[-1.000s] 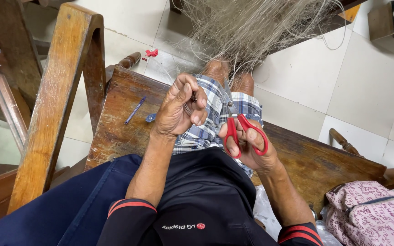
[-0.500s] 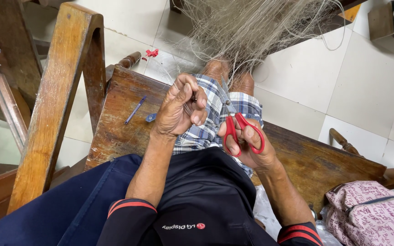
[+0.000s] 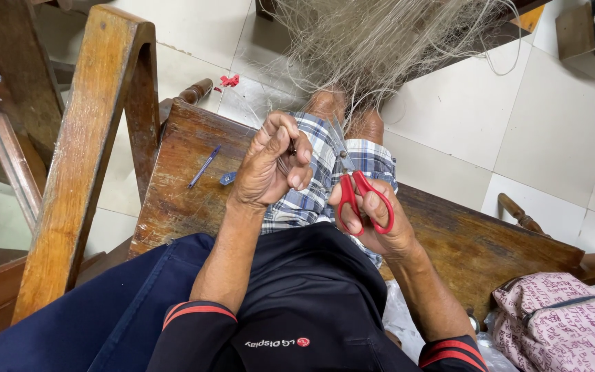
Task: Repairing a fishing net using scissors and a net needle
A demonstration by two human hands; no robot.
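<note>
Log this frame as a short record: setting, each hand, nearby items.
setting: person seated on a wooden bench over a pale tiled floor
left hand: fist closed around pale threads that hang in a tangled bundle ahead
right hand: fingers through red-handled scissors, blades pointing toward the threads
on bench: blue pen
lower right: pink patterned bag
left side: slanted wooden frame

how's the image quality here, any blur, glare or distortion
Head view: even, soft light, no hard shadows; a mild sheen on the floor tiles. The left hand, right hand and red scissors are sharp. The pale threads merge into a fine haze. Wide-angle lens bends the wooden frame at the edge.
</note>
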